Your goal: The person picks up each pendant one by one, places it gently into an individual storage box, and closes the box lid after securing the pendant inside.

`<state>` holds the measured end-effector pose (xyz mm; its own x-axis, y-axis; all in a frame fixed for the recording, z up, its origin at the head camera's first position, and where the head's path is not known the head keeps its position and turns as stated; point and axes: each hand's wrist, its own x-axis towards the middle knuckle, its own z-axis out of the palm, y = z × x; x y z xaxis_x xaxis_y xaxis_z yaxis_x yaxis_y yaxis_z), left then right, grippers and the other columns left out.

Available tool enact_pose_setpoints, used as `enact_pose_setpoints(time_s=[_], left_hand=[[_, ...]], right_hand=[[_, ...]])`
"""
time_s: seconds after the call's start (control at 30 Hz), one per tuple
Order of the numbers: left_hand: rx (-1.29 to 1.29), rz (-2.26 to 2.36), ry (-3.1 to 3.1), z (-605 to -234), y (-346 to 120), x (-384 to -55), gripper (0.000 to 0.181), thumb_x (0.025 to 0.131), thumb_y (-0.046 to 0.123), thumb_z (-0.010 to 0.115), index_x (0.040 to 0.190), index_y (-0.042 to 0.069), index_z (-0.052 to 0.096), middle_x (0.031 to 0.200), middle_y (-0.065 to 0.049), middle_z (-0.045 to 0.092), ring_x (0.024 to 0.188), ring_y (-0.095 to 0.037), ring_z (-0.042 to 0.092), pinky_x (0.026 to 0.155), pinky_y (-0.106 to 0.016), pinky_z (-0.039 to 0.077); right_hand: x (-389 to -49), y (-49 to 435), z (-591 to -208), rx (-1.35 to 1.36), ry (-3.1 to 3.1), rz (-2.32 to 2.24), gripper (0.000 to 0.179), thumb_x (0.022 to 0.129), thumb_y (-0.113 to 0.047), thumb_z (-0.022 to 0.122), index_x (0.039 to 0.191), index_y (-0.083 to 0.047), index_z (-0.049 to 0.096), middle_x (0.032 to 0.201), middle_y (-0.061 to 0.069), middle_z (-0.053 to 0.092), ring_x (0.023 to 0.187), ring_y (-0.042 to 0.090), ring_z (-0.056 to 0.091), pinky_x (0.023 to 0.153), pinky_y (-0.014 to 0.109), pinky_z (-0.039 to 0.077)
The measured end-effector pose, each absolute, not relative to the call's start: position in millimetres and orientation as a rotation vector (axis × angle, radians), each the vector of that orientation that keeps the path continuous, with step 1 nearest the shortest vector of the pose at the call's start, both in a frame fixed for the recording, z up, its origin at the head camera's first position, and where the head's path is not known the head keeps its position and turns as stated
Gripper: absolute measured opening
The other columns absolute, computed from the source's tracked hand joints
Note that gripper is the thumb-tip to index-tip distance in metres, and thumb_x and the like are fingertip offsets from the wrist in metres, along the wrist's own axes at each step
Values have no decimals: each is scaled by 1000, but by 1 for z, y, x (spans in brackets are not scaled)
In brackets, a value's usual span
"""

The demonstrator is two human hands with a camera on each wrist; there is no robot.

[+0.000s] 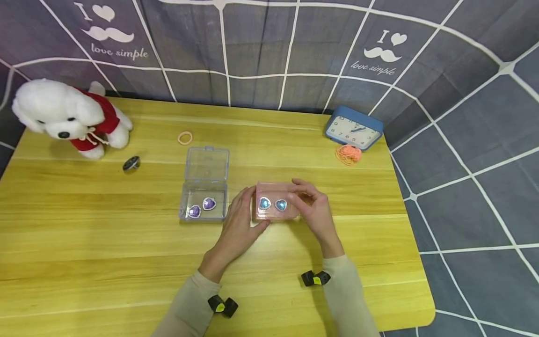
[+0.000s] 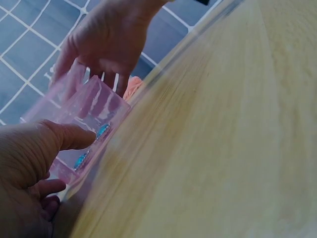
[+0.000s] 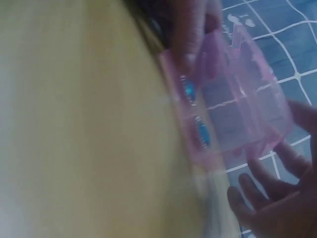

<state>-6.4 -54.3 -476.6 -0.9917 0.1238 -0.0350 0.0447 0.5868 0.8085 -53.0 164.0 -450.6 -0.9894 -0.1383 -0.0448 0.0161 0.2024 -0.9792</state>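
Observation:
A pink translucent plastic box (image 1: 273,214) stands on the table with its hinged lid (image 2: 47,101) raised at an angle. Two blue heart-shaped gems (image 1: 264,203) with sparkly rims lie inside it. My left hand (image 1: 237,224) grips the box at its left side, the thumb (image 2: 77,137) along the front. At the right end, the fingers and thumb of my right hand (image 1: 316,213) hold the lid's edge. Just left of the left hand, a clear box (image 1: 207,164) lies open with two purple heart-shaped gems (image 1: 209,203) in its base.
A white plush dog (image 1: 54,105) in red sits at the back left, near a small dark round object (image 1: 132,163). Behind the clear box lies a pale orange ring (image 1: 185,137). Back right, a blue clock (image 1: 354,128) stands behind a bundle of orange cord (image 1: 348,154).

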Motion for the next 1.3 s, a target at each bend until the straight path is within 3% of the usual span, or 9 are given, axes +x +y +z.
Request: enact_pose_setpoints(time_s=[0.07, 0.2, 0.37, 0.63, 1.0, 1.17, 1.3], left_hand=[[149, 1381, 2722, -476, -55, -6, 97, 85, 20, 90, 162, 8, 31, 164, -16, 43, 157, -35, 28, 128, -57, 27], [156, 1384, 2729, -476, -55, -7, 99, 85, 19, 90, 163, 9, 30, 163, -15, 43, 157, -35, 29, 127, -57, 27], [155, 1384, 2735, -476, -55, -7, 99, 84, 19, 90, 163, 9, 31, 163, -16, 44, 157, -35, 29, 128, -56, 26], [153, 1389, 2735, -475, -55, -8, 100, 84, 19, 91, 163, 9, 31, 163, -16, 43, 157, -36, 29, 127, -58, 27], [145, 1390, 2709, -473, -53, -7, 99, 85, 19, 90, 163, 9, 31, 164, -16, 42, 157, -35, 29, 128, -57, 26], [128, 1392, 2680, -472, -54, -4, 101, 88, 24, 87, 166, 11, 25, 168, -15, 35, 157, -35, 28, 127, -58, 28], [111, 1414, 2641, -464, -56, 0, 106, 90, 25, 86, 169, 12, 16, 173, -15, 24, 159, -36, 24, 126, -58, 28]], right_hand=[[-48, 165, -454, -205, 2422, -1802, 31, 94, -14, 80, 122, -2, 74, 151, 19, 56, 138, 37, 55, 115, 55, 47], [-40, 164, -457, -278, 2510, -1660, 51, 88, -20, 87, 135, -13, 68, 160, 14, 47, 142, 39, 49, 118, 61, 41], [-34, 161, -460, -286, 2562, -1611, 63, 84, -23, 90, 141, -15, 64, 162, 13, 44, 147, 39, 45, 123, 62, 32], [-33, 160, -462, -317, 2607, -1609, 63, 83, -19, 91, 139, -12, 64, 157, 15, 50, 148, 37, 44, 126, 58, 29], [-33, 161, -460, -296, 2626, -1565, 64, 83, -24, 91, 140, -13, 64, 159, 16, 48, 149, 41, 42, 123, 63, 31], [-37, 159, -454, -327, 2682, -1525, 58, 85, -28, 88, 136, -13, 66, 161, 16, 44, 148, 42, 42, 119, 67, 36], [-43, 151, -445, -396, 2750, -1593, 47, 88, -27, 84, 129, -9, 69, 156, 18, 51, 146, 40, 44, 118, 67, 36]])
